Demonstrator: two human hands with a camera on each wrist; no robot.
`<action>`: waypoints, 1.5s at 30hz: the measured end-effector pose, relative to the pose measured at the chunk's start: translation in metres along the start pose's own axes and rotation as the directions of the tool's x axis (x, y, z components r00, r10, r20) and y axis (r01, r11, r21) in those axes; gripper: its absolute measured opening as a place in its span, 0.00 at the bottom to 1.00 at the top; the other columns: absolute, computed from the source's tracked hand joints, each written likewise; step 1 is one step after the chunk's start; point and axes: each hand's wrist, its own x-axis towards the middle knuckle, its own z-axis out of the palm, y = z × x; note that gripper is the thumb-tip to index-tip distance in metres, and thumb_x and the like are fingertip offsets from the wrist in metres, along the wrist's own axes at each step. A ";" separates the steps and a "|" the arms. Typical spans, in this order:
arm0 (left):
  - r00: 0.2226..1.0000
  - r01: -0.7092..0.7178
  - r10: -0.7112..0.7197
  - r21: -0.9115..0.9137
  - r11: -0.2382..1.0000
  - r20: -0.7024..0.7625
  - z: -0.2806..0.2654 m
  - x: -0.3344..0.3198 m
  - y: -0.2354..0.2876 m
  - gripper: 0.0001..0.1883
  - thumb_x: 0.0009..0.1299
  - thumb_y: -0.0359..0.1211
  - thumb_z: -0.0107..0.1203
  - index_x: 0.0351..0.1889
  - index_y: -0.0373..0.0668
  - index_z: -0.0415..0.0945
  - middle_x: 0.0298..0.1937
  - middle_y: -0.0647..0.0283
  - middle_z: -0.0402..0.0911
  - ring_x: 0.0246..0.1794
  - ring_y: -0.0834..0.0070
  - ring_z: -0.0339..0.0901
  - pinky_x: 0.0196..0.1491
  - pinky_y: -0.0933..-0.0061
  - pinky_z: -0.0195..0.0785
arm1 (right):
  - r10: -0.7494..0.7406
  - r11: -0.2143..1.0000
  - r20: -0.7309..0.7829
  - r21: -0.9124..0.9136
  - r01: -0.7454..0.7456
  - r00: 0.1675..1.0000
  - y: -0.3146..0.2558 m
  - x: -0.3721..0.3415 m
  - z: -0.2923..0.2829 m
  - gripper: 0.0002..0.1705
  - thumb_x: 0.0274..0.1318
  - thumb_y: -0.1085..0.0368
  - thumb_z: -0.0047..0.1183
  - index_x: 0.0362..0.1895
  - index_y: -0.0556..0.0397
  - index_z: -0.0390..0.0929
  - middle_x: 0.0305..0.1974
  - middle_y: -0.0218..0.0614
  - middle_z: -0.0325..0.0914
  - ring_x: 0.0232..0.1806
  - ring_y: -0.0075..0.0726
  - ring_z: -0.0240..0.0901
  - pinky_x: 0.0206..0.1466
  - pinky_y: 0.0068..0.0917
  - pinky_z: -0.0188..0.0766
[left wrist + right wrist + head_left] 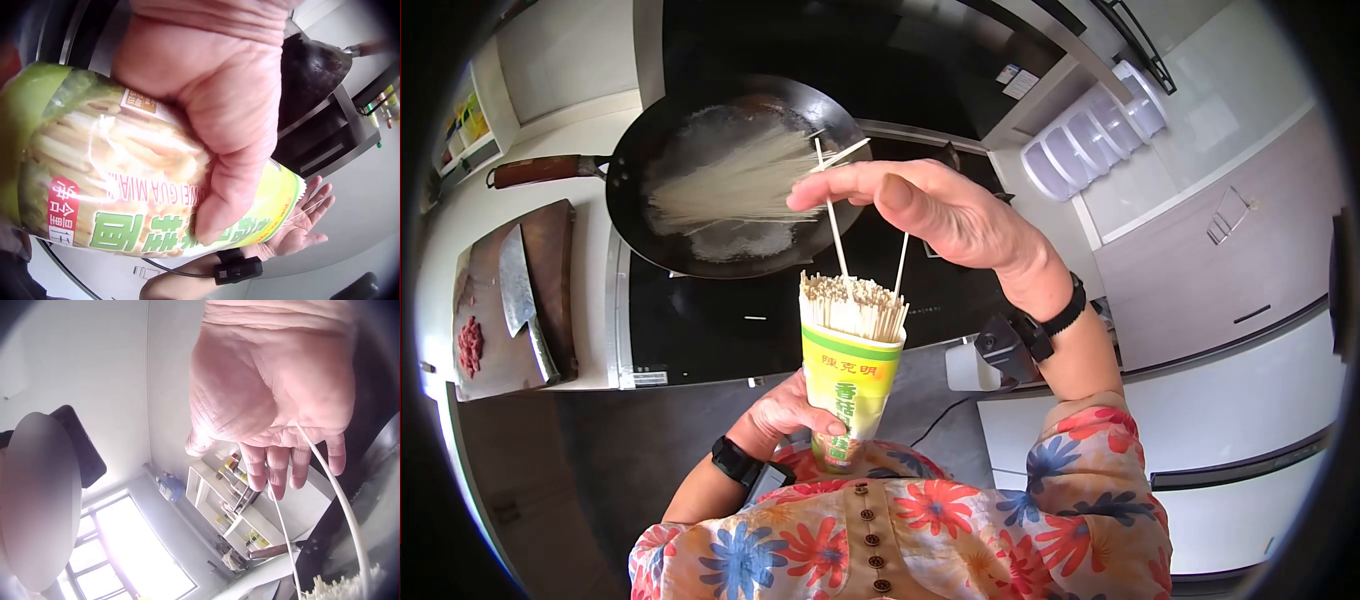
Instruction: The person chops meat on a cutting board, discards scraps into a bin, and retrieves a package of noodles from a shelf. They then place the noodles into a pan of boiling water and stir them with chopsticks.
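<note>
My left hand (785, 412) grips a yellow and green noodle packet (850, 375), its thumb across the printed front (131, 175). The packet's top is open, and a dense bundle of dry noodles (855, 305) shows at its mouth. Above it is my right hand (960, 220), palm down with fingers extended. Two longer noodle strands (836, 240) rise from the bundle to this hand; in the right wrist view one strand (340, 494) reaches the palm (275, 381) and a thinner one reaches the fingers. The wok (625, 215) behind holds pale noodles (720, 185) in liquid.
The wok's wooden handle (545, 172) points left over the counter. At left, a cutting board (495, 365) bears a cleaver (516, 280) and chopped red meat (470, 346). White stacked containers (1090, 140) stand at the upper right of the black cooktop (700, 330).
</note>
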 end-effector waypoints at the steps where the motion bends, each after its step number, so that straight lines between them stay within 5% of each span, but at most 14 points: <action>1: 1.000 0.004 -0.004 -0.003 1.000 -0.002 0.002 0.005 -0.003 0.34 0.43 0.25 0.69 0.52 0.36 0.71 0.44 0.54 0.79 0.45 0.63 0.77 0.51 0.64 0.69 | -0.045 0.999 -0.041 -0.012 0.044 0.998 0.001 -0.007 -0.001 0.41 0.59 0.34 0.34 0.52 0.60 0.73 0.50 0.42 0.75 0.57 0.38 0.67 0.61 0.31 0.58; 6: 1.000 0.030 -0.030 0.029 0.999 0.003 0.013 0.026 -0.012 0.34 0.43 0.26 0.68 0.52 0.36 0.71 0.43 0.53 0.79 0.43 0.62 0.78 0.51 0.63 0.69 | -0.022 1.000 -0.164 0.000 0.023 0.986 -0.001 -0.051 -0.007 0.32 0.59 0.40 0.43 0.49 0.57 0.75 0.47 0.41 0.77 0.56 0.39 0.68 0.57 0.29 0.64; 9: 0.998 0.062 -0.062 0.023 0.998 -0.003 0.015 0.033 -0.020 0.34 0.43 0.26 0.69 0.52 0.36 0.71 0.43 0.53 0.80 0.44 0.61 0.78 0.51 0.63 0.69 | -0.121 0.974 -0.255 -0.218 0.065 0.959 0.006 -0.074 -0.007 0.24 0.57 0.47 0.51 0.48 0.51 0.77 0.47 0.38 0.77 0.61 0.47 0.64 0.61 0.37 0.61; 13: 0.995 0.099 -0.098 0.024 0.995 -0.014 0.019 0.040 -0.023 0.35 0.42 0.27 0.69 0.52 0.36 0.71 0.44 0.52 0.80 0.45 0.61 0.78 0.52 0.62 0.69 | -0.165 0.919 -0.254 -0.391 0.054 0.953 0.008 -0.101 -0.015 0.22 0.55 0.51 0.54 0.48 0.52 0.77 0.50 0.39 0.76 0.58 0.45 0.66 0.60 0.35 0.62; 18: 0.992 0.126 -0.126 0.027 0.992 -0.006 0.022 0.045 -0.027 0.35 0.43 0.28 0.69 0.52 0.36 0.71 0.44 0.52 0.80 0.45 0.60 0.78 0.53 0.62 0.69 | -0.087 0.988 -0.474 -0.151 0.016 0.876 0.008 -0.104 -0.015 0.21 0.58 0.53 0.52 0.49 0.54 0.75 0.53 0.40 0.73 0.55 0.40 0.70 0.52 0.27 0.68; 24: 0.989 0.148 -0.148 0.004 0.989 0.008 0.019 0.044 -0.030 0.34 0.42 0.27 0.69 0.52 0.36 0.71 0.45 0.51 0.80 0.46 0.60 0.78 0.53 0.61 0.68 | -0.089 0.935 -0.344 -0.353 -0.041 0.935 0.022 -0.111 -0.010 0.20 0.57 0.56 0.54 0.49 0.56 0.74 0.52 0.44 0.73 0.55 0.44 0.70 0.50 0.29 0.70; 26: 0.989 0.151 -0.151 0.002 0.989 0.004 0.018 0.043 -0.029 0.34 0.42 0.27 0.69 0.52 0.36 0.71 0.44 0.51 0.80 0.46 0.59 0.78 0.53 0.61 0.68 | -0.033 0.957 -0.337 -0.281 -0.067 0.941 0.016 -0.115 -0.001 0.20 0.57 0.56 0.54 0.49 0.55 0.75 0.52 0.44 0.74 0.58 0.44 0.68 0.54 0.32 0.67; 29: 0.990 0.140 -0.140 -0.009 0.990 -0.014 0.017 0.041 -0.030 0.34 0.43 0.27 0.69 0.52 0.36 0.71 0.44 0.52 0.80 0.46 0.59 0.78 0.53 0.61 0.69 | 0.026 0.850 -0.257 -0.503 -0.157 0.966 0.009 -0.118 0.016 0.27 0.58 0.48 0.49 0.52 0.56 0.73 0.54 0.44 0.71 0.65 0.43 0.59 0.62 0.38 0.54; 33: 0.992 0.127 -0.127 0.002 0.992 -0.016 0.016 0.038 -0.027 0.34 0.43 0.27 0.69 0.52 0.37 0.71 0.44 0.52 0.80 0.46 0.60 0.78 0.53 0.61 0.69 | 0.003 0.841 -0.241 -0.525 -0.133 0.971 0.003 -0.121 0.032 0.30 0.58 0.47 0.49 0.56 0.56 0.68 0.58 0.46 0.67 0.64 0.46 0.58 0.63 0.37 0.55; 35: 0.994 0.108 -0.108 -0.005 0.994 -0.036 0.018 0.037 -0.026 0.33 0.44 0.27 0.69 0.52 0.37 0.71 0.44 0.52 0.80 0.46 0.60 0.78 0.52 0.61 0.69 | -0.011 0.932 -0.425 -0.332 -0.144 0.905 -0.003 -0.120 0.027 0.25 0.58 0.54 0.52 0.55 0.54 0.69 0.59 0.47 0.65 0.64 0.46 0.59 0.60 0.34 0.60; 36: 0.993 0.109 -0.109 -0.005 0.994 -0.036 0.019 0.036 -0.026 0.33 0.44 0.27 0.69 0.52 0.37 0.71 0.44 0.52 0.80 0.46 0.60 0.78 0.52 0.61 0.69 | -0.093 0.929 -0.555 -0.348 -0.129 0.826 0.008 -0.122 0.023 0.19 0.58 0.61 0.54 0.51 0.55 0.72 0.49 0.43 0.74 0.52 0.34 0.71 0.49 0.25 0.69; 38: 0.995 0.068 -0.068 0.006 0.998 -0.079 0.021 0.035 -0.025 0.33 0.45 0.28 0.69 0.52 0.38 0.71 0.44 0.55 0.80 0.45 0.62 0.78 0.52 0.63 0.70 | 0.286 0.955 -0.646 0.129 -0.268 0.708 0.019 -0.132 0.023 0.12 0.57 0.64 0.55 0.42 0.58 0.76 0.34 0.34 0.78 0.34 0.21 0.74 0.38 0.18 0.70; 40: 0.996 0.043 -0.042 0.001 0.999 -0.079 0.023 0.035 -0.022 0.32 0.47 0.26 0.68 0.52 0.39 0.72 0.45 0.59 0.79 0.46 0.67 0.77 0.52 0.68 0.69 | 0.416 0.892 -0.579 0.111 -0.438 0.701 0.018 -0.130 0.027 0.10 0.57 0.64 0.55 0.35 0.60 0.77 0.23 0.27 0.76 0.25 0.13 0.69 0.29 0.14 0.68; 45: 0.991 -0.003 0.006 0.023 1.000 -0.131 0.029 0.036 -0.021 0.30 0.49 0.25 0.68 0.53 0.40 0.72 0.45 0.64 0.79 0.45 0.74 0.76 0.51 0.73 0.68 | 0.532 0.838 -0.447 0.160 -0.522 0.719 0.026 -0.121 0.040 0.12 0.55 0.62 0.58 0.31 0.60 0.79 0.22 0.31 0.77 0.24 0.16 0.70 0.27 0.16 0.68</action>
